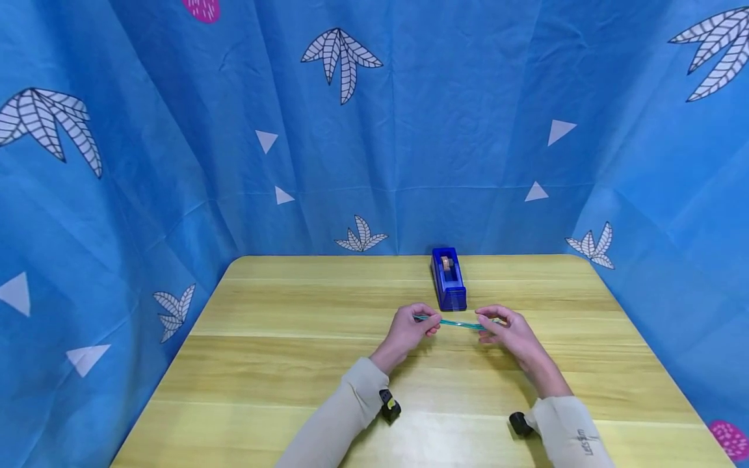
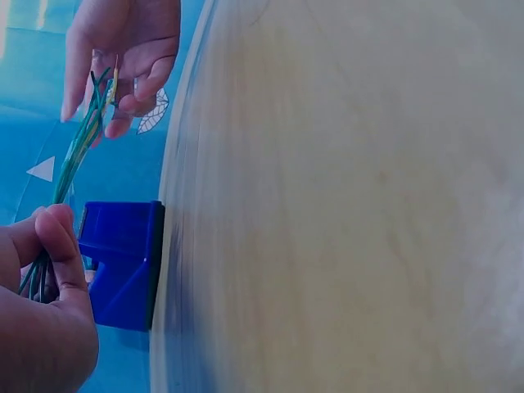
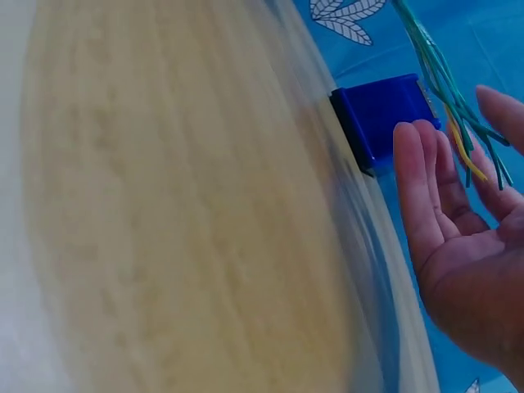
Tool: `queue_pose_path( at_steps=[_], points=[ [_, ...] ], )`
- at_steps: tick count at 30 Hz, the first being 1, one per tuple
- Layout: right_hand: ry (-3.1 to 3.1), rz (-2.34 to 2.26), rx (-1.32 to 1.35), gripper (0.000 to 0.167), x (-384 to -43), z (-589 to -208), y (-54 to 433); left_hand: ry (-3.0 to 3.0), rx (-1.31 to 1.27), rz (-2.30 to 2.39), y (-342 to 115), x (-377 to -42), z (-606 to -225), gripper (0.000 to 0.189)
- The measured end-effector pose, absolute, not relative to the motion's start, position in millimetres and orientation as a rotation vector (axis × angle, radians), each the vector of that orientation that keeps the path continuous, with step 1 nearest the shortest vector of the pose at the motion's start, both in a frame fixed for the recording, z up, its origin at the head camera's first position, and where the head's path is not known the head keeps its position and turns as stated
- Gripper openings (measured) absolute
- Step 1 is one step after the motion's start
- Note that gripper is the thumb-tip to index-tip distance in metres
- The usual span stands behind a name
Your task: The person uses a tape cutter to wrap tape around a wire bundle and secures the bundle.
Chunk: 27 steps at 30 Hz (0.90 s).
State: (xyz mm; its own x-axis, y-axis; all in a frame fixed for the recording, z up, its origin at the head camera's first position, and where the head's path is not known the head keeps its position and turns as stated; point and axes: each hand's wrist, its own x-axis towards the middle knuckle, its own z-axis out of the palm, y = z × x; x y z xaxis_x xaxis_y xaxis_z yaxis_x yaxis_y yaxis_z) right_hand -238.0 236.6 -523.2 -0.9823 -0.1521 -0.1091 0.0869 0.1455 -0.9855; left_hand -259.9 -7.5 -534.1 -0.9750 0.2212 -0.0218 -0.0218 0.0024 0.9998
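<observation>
My left hand pinches a thin bundle of green wires between thumb and fingers, above the table. A yellow wire shows among the green ones at the far end. Around that loose end is my right hand, its fingers relaxed and its thumb apart; whether a finger touches the wires, I cannot tell. A shiny patch lies along the middle of the bundle. Just beyond the hands stands a blue tape dispenser, with a small roll of tape in it.
The wooden table has its back edge against a blue curtain printed with leaves and triangles. Each sleeve carries a small black camera, one at the left wrist and one at the right.
</observation>
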Motion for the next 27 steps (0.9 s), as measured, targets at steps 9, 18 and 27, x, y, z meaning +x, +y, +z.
queue_pose_path(
  at_steps=[9, 18, 27],
  points=[
    [2.084, -1.879, -0.005, 0.028, -240.2, -525.7, 239.8, 2.172, 0.263, 2.047, -7.6, -258.4, -531.1, 0.009],
    [2.108, -1.927, -0.072, 0.015, -242.8, -526.4, 239.0, 2.21, 0.247, 1.987, -10.1, -257.5, -527.9, 0.007],
    [2.239, -1.931, -0.071, 0.021, -238.4, -524.5, 237.1, 2.083, 0.18, 1.953, -11.5, -263.7, -533.5, 0.026]
  ],
)
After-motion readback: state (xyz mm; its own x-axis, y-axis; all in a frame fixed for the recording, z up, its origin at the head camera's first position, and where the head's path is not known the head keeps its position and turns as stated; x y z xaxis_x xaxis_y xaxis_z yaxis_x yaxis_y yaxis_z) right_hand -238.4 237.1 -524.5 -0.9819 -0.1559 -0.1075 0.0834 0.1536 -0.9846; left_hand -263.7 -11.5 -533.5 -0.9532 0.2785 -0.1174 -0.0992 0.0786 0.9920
